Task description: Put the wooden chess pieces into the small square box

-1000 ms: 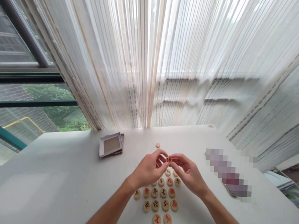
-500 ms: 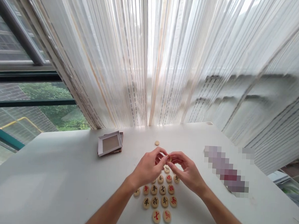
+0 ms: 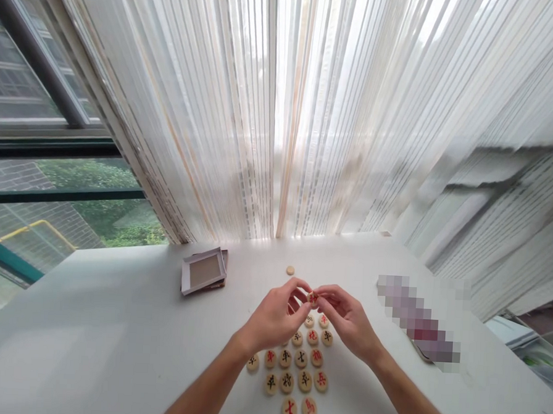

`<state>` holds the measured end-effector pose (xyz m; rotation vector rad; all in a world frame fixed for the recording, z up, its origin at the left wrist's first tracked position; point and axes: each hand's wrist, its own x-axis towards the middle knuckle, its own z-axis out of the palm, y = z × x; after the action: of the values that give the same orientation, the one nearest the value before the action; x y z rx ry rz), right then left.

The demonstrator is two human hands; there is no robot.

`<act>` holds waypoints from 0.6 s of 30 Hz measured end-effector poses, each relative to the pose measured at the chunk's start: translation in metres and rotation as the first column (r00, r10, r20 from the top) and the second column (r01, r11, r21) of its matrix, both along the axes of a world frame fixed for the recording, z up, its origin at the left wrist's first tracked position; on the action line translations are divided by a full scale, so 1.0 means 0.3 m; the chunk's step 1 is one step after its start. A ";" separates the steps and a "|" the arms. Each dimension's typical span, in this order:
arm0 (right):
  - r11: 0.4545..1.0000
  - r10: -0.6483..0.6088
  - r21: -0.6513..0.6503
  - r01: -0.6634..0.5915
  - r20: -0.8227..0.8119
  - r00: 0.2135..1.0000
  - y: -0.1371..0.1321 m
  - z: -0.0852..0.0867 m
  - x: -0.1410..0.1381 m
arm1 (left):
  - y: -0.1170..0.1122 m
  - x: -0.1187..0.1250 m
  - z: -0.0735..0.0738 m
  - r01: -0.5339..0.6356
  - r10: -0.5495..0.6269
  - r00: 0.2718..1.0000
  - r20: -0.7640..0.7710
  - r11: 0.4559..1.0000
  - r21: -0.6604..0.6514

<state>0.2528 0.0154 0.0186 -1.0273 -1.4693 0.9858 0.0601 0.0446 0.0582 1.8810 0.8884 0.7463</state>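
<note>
I have both hands on one red-marked piece (image 3: 313, 299), and I take it as the centre of my clock, with the curtain (image 3: 215, 136) at twelve. The left hand (image 3: 273, 312) pinches it from the nine o'clock side and the right hand (image 3: 345, 312) from the three o'clock side, thumbs and fingertips meeting around its edge. Its marked face tilts up towards me, and it looks raised off the worktop (image 3: 112, 334), though I can't tell by how much.

At six o'clock, spreading from about five to seven, rows (image 3: 286, 357) of round pieces lie flat with red or black characters up; the left hand partly hides one of them. A lone disc (image 3: 290, 270), no mark visible on it, lies between ten and eleven, near the left fingertips but apart from them. Farther out, between nine and ten, sits an open box (image 3: 203, 272), its inside showing. Just past three is a pixelated object (image 3: 418, 325) that I can't identify.

I judge the step in hand to be holding and turning this piece between the fingertips. From here, as I read it, a next move calls for one pinch staying firm while the other eases off, and for lowering without brushing the nearest row below.
</note>
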 end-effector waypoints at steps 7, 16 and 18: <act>1.000 0.003 -0.012 -0.003 0.014 1.000 0.003 -0.003 0.009 | 0.001 0.005 -0.006 -0.036 0.036 0.999 0.002 0.999 0.009; 0.999 0.049 -0.016 -0.049 -0.029 0.998 0.005 0.009 0.009 | -0.009 0.019 -0.011 -0.077 0.077 0.997 0.006 0.997 -0.013; 0.997 0.062 -0.034 -0.063 -0.037 0.997 0.002 0.013 0.006 | -0.008 0.021 -0.010 -0.073 0.073 0.997 0.021 0.997 -0.026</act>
<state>0.2547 0.0161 0.0225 -0.9891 -1.4671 1.0727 0.0662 0.0421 0.0551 1.8230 0.9533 0.7945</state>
